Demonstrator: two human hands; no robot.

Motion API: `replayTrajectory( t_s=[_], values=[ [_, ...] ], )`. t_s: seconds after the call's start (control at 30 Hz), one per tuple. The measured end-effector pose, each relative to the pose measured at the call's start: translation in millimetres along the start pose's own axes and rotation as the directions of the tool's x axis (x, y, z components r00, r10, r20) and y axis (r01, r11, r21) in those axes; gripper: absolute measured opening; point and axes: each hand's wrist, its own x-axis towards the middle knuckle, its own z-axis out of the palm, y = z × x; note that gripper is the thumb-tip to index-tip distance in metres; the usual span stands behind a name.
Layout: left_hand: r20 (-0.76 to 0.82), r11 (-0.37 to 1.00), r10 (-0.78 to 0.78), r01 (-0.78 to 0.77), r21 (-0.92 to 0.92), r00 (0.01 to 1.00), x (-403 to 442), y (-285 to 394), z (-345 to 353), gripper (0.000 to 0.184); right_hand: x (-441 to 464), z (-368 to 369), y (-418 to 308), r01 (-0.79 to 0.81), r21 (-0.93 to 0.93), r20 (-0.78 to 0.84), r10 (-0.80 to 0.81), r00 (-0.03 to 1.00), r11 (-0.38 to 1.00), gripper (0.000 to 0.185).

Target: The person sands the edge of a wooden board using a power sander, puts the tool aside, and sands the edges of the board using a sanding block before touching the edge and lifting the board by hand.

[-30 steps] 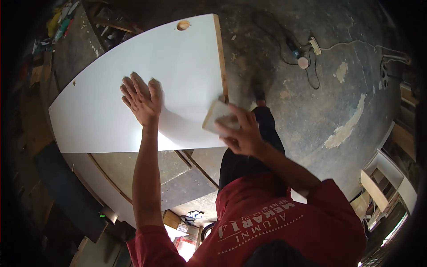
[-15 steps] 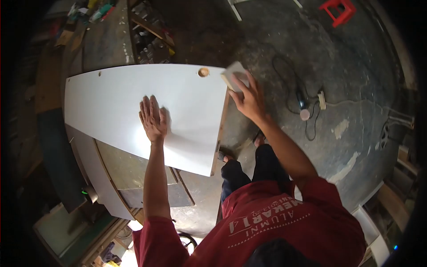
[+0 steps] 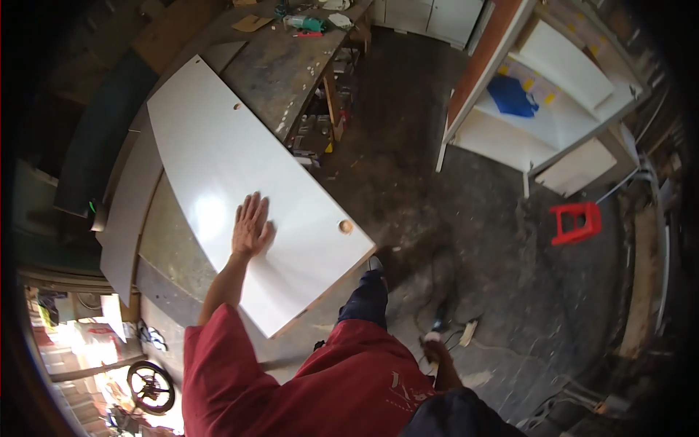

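Note:
My left hand [image 3: 250, 231] lies flat on the glossy white board [image 3: 291, 233], fingers stretched out. The board is long, with one curved edge, a large round hole near its right corner and smaller holes toward its far end. My right hand [image 3: 438, 355] is low beside my body, past the board's near end. Its dark, small fingers appear next to the pale round end of a corded power tool [image 3: 434, 335] on the floor. Whether they touch it, or hold anything, I cannot make out. The pale block does not show.
A worktable [image 3: 280, 65] with a green tool [image 3: 304, 23] on it stands beyond the board. A red stool [image 3: 575, 222] and an open white cabinet [image 3: 539, 131] are at the right. A power strip [image 3: 468, 333] and cables lie on the floor. A wheel [image 3: 151, 387] shows lower left.
My right hand has left the board's corner and dropped down beside my body; the pale block is out of sight. The view has turned, bringing in the cabinet. My left hand stays on the board.

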Motion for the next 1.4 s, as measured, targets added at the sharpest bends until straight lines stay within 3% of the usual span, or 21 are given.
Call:
replayTrajectory(
  t_s=[0.03,0.07,0.2,0.3,0.4,0.57,0.73,0.8,0.87,0.93,1.0,1.07,1.13,1.2,1.27,1.4],
  values=[
    [0.011,1.000,-0.007,0.007,-0.023,1.000,-0.1,1.5,-3.6,0.070,16.9,11.6,52.6,0.016,0.213,-0.046,-0.007,0.999,0.977,0.054],
    [0.021,0.999,-0.008,0.009,-0.043,1.000,1.2,2.4,-6.6,0.070,3.3,-9.2,45.5,-0.045,0.205,-0.042,0.055,0.998,0.978,0.054],
    [0.027,0.986,-0.164,0.164,-0.027,0.986,6.4,8.4,-10.5,0.068,-19.0,-102.6,-54.5,-0.192,0.202,-0.056,0.208,0.977,0.960,0.052],
    [-0.043,0.954,-0.297,0.298,0.020,0.954,7.2,7.8,2.1,0.067,-2.0,-167.6,-120.0,-0.149,0.281,-0.121,0.189,0.974,0.948,0.051],
    [-0.003,0.894,-0.446,0.445,0.057,0.895,15.0,13.7,6.6,0.068,23.8,-222.5,-175.0,-0.078,0.322,-0.183,0.143,0.973,0.944,0.050],
    [-0.102,0.687,-0.723,0.727,-0.004,0.683,45.1,40.4,21.6,0.064,85.6,-297.6,-251.4,0.001,0.285,-0.215,0.063,0.975,0.959,0.048],
    [-0.136,0.438,-0.894,0.897,-0.063,0.427,84.6,90.0,24.8,0.063,174.2,-364.0,-312.6,0.050,0.083,-0.143,-0.038,0.989,0.995,0.047],
    [-0.145,0.375,-0.921,0.922,-0.093,0.360,94.1,107.6,23.6,0.064,227.8,-399.5,-341.4,0.137,-0.049,-0.106,-0.141,0.984,0.989,0.046],
    [-0.170,0.310,-0.942,0.945,-0.108,0.290,100.8,122.9,24.5,0.064,300.1,-437.6,-370.6,0.331,-0.198,-0.051,-0.347,0.936,0.923,0.046],
    [-0.229,0.259,-0.948,0.955,-0.144,0.222,104.6,143.8,29.8,0.062,377.0,-473.5,-434.0,0.540,-0.369,0.041,-0.567,0.823,0.756,0.045],
    [-0.252,0.142,-0.963,0.976,-0.166,0.098,111.6,177.9,34.4,0.060,400.1,-492.0,-569.3,0.524,-0.661,0.207,-0.542,0.815,0.536,0.057],
    [-0.263,0.008,-0.964,0.981,-0.196,-0.044,129.2,218.7,37.6,0.060,398.8,-495.3,-685.8,0.481,-0.437,0.104,-0.489,0.866,0.760,0.067],
    [-0.290,-0.053,-0.952,0.986,-0.160,-0.099,138.4,250.9,55.8,0.061,409.1,-484.4,-801.9,0.608,-0.511,0.107,-0.657,0.746,0.607,0.066],
    [-0.304,-0.126,-0.937,0.978,-0.168,-0.173,148.9,276.5,67.1,0.061,392.9,-464.1,-912.1,0.775,-0.401,0.204,-0.777,0.595,0.488,0.067],
    [-0.327,-0.178,-0.917,0.968,-0.179,-0.229,159.9,287.5,69.8,0.062,374.6,-434.3,-1012.3,0.809,-0.496,0.229,-0.851,0.472,0.315,0.067],
    [-0.336,-0.306,-0.870,0.929,-0.208,-0.361,172.8,284.7,66.5,0.062,336.1,-350.5,-1148.0,0.892,-0.447,0.314,-0.945,0.086,-0.068,0.063]
  ],
)
